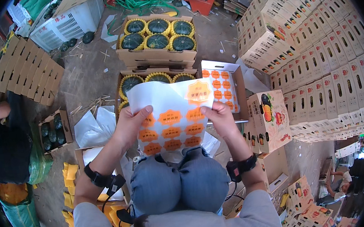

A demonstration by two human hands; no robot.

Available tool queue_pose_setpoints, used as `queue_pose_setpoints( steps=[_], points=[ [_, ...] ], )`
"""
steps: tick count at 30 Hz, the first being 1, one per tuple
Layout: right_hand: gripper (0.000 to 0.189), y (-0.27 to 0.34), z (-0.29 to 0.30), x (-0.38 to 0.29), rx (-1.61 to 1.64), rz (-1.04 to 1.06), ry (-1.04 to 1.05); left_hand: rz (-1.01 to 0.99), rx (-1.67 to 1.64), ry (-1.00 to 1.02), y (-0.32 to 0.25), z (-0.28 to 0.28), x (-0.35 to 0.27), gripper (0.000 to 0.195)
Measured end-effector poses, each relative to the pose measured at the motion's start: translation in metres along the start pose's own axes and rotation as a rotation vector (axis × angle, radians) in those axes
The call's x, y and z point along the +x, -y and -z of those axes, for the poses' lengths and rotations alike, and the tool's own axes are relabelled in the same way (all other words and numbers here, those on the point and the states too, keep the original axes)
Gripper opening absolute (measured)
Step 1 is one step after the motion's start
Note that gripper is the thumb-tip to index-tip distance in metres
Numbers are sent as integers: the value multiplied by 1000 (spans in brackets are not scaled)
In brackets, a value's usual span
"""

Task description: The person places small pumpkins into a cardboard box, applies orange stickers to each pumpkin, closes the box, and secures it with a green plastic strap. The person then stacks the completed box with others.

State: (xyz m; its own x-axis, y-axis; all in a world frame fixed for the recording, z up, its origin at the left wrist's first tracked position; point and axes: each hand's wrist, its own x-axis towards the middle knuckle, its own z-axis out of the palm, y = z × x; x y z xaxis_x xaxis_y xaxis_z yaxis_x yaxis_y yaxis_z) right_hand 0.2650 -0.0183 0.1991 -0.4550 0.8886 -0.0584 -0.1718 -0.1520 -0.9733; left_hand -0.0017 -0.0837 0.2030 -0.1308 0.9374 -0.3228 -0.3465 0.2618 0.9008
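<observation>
My left hand (132, 122) pinches the left edge of a white sticker sheet (164, 98) between thumb and fingers. The sheet's right edge is gripped the same way by my right hand (220, 113). Rows of orange scalloped stickers (171, 132) bearing writing cover its lower part. One orange sticker (199, 91) sits at the upper right; the rest of the upper part is bare white. Just beyond the sheet is a cardboard box (171, 69) of dark green pumpkins (131, 82) in yellow foam nets, partly hidden by the sheet.
A second box (156, 55) of netted pumpkins stands farther back. At right, a white box lid (240, 85) holds more sticker sheets (220, 86), beside tall stacks of printed cartons (324, 90). A person (4, 140) sits at left near a small pumpkin box (67, 131). Another person (338, 185) is at lower right.
</observation>
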Motion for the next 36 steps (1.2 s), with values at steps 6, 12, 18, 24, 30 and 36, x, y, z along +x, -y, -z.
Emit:
queue_pose_setpoints(
  steps=[6, 12, 18, 24, 30, 36],
  points=[
    [18, -17, -19, 1, 8, -74, -164, -1013, 1211, -214, -21, -4, 15, 56],
    [16, -6, -29, 9, -494, 145, 12, -1047, 970, 455, -7, -41, 33, 42],
    [20, 11, -23, 2, -705, 165, 177, -821, 672, 429, 11, -36, 33, 12],
    [24, 1, -14, -1, -761, 83, 569, -215, 233, 286, 24, 7, 22, 12],
    [17, -5, 44, -34, -421, -91, 297, -782, 1156, -110, 21, 106, 46, 14],
    [15, -30, 77, -75, -119, -219, -187, -1127, 1397, 342, 34, 131, 49, 22]
  ],
)
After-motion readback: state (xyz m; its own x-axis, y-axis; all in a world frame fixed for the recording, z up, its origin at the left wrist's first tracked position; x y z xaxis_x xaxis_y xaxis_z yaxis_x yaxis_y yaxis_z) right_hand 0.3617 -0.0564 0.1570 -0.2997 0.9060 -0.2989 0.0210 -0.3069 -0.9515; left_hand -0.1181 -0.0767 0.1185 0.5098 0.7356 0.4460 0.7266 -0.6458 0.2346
